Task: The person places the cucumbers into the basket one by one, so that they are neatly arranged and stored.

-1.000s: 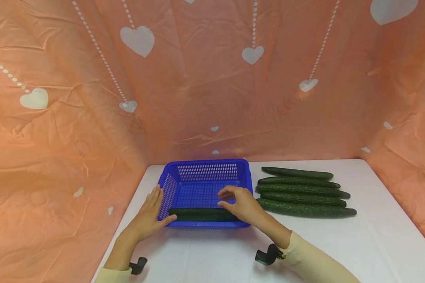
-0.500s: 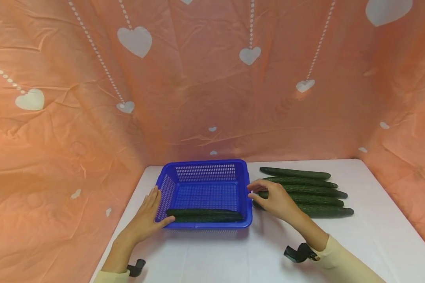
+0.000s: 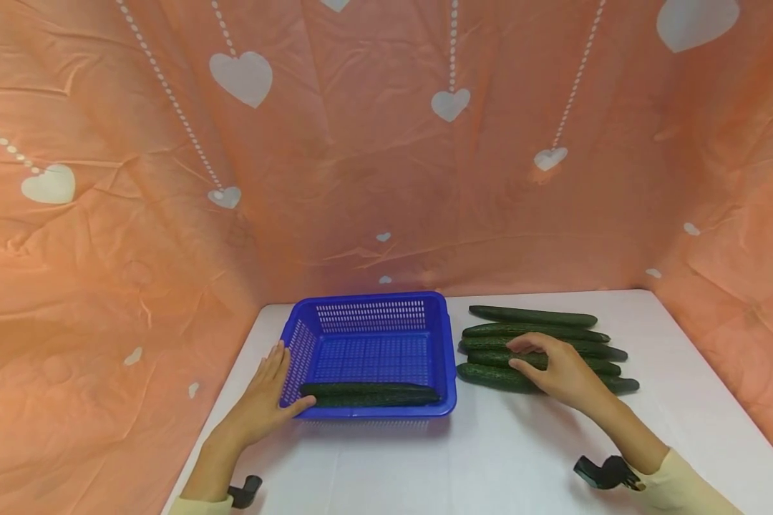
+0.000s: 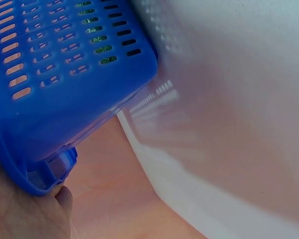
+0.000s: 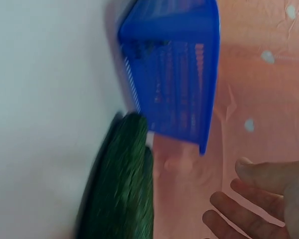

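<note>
A blue slotted basket (image 3: 370, 315) sits on the white table (image 3: 489, 458) with one dark green cucumber (image 3: 367, 392) lying along its near wall. My left hand (image 3: 277, 390) rests flat against the basket's left wall, thumb at the front corner; the left wrist view shows the basket (image 4: 65, 74) close above that hand (image 4: 25, 214). To the right of the basket lie several cucumbers (image 3: 535, 316) in a row. My right hand (image 3: 547, 365) hovers over their middle with fingers relaxed and apart, holding nothing. The right wrist view shows its spread fingers (image 5: 259, 199) above a cucumber (image 5: 122, 184).
Orange cloth with white hearts (image 3: 245, 75) hangs behind and at both sides of the table. Bare white table lies in front of the basket and to the right of the cucumbers. Black wrist mounts (image 3: 602, 472) show at my sleeves.
My right hand left the cucumber in the basket and moved right, out over the basket's wall to the row of cucumbers. The left hand and basket stayed put.
</note>
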Available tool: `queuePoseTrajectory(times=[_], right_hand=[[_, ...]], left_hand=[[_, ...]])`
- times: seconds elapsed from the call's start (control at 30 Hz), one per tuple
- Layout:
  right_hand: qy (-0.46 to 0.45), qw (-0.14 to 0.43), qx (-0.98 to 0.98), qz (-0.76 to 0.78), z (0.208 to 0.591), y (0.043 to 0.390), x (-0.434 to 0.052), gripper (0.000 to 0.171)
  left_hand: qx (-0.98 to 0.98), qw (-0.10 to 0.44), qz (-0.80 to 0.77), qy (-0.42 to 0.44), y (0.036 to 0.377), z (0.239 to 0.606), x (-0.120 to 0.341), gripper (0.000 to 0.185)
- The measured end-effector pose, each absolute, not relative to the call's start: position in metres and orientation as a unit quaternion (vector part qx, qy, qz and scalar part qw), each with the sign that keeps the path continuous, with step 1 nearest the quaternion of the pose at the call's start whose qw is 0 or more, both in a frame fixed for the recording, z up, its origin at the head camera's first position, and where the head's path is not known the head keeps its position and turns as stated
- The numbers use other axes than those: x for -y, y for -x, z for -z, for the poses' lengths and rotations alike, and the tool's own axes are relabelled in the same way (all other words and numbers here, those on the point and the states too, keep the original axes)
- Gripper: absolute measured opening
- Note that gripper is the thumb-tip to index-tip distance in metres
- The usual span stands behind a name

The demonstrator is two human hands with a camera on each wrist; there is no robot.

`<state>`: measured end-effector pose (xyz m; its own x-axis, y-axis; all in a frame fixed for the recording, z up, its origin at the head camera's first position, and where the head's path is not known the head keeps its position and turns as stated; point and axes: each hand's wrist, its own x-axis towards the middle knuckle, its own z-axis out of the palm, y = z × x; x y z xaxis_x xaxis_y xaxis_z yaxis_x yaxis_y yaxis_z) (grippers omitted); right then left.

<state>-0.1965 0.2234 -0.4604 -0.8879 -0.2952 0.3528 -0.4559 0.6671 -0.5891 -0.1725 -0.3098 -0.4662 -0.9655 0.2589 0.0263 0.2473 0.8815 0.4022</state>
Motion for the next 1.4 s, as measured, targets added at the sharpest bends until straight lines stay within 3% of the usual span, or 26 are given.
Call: queuePoseTrajectory(times=[0.37, 0.77, 1.4], right_hand=[[-0.22, 0.132, 0.92, -0.295, 0.478, 0.184, -0.281, 0.031], [-0.256, 0.195, 0.905, -0.278, 0.513, 0.189, -0.331, 0.04], [-0.253, 0.194, 0.925, -0.208, 0.534, 0.193, -0.35, 0.053]], left_hand=[[-0.969, 0.013, -0.209, -0.13, 0.173, 0.467, 0.31, 0.113], [-0.969, 0.01, -0.211, -0.131, 0.173, 0.468, 0.31, 0.113], [-0.969, 0.01, -0.206, -0.133, 0.173, 0.468, 0.31, 0.112]])
